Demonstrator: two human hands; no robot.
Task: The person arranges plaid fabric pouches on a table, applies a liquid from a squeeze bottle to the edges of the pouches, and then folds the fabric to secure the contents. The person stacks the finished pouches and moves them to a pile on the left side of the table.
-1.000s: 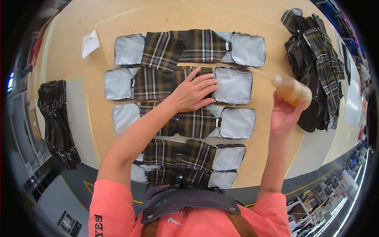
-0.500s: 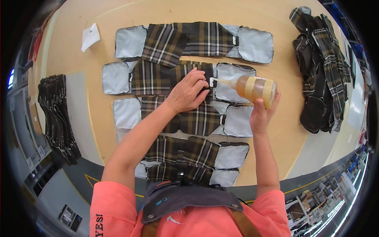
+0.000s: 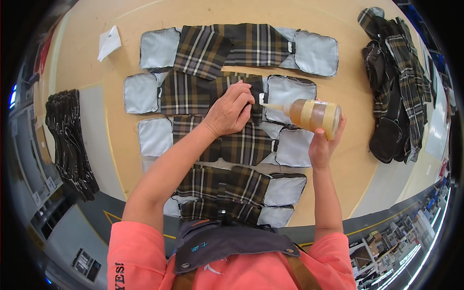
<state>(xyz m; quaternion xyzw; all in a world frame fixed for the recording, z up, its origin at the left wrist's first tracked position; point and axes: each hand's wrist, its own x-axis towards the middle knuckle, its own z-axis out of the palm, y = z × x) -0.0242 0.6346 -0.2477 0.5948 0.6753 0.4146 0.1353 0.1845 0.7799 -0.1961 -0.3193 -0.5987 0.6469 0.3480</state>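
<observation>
My left hand (image 3: pixel 229 109) lies on a dark plaid fabric piece (image 3: pixel 186 94), the second from the far end of the column. Its fingers are bent and gathered near the piece's right part, with their tips partly hidden. In my right hand (image 3: pixel 323 145) is a squeeze bottle (image 3: pixel 315 116) of amber liquid, wrapped with yellowish bands and tilted almost level. The bottle's thin nozzle points left, its tip at or just over a small white tab (image 3: pixel 262 98). That tab sits between the plaid and a pale grey-blue panel (image 3: pixel 285 94).
Similar plaid pieces lie beyond (image 3: pixel 258 46) and nearer (image 3: pixel 246 145) on the tan table (image 3: pixel 345 169). A dark fabric stack (image 3: pixel 70 145) is at left, a plaid and black heap (image 3: pixel 394 96) at right. A folded white paper (image 3: pixel 109 43) rests far left.
The bottle and its nozzle have shifted slightly toward me relative to the white tab. My left hand's fingers have drawn in a little; it stays on the same plaid piece.
</observation>
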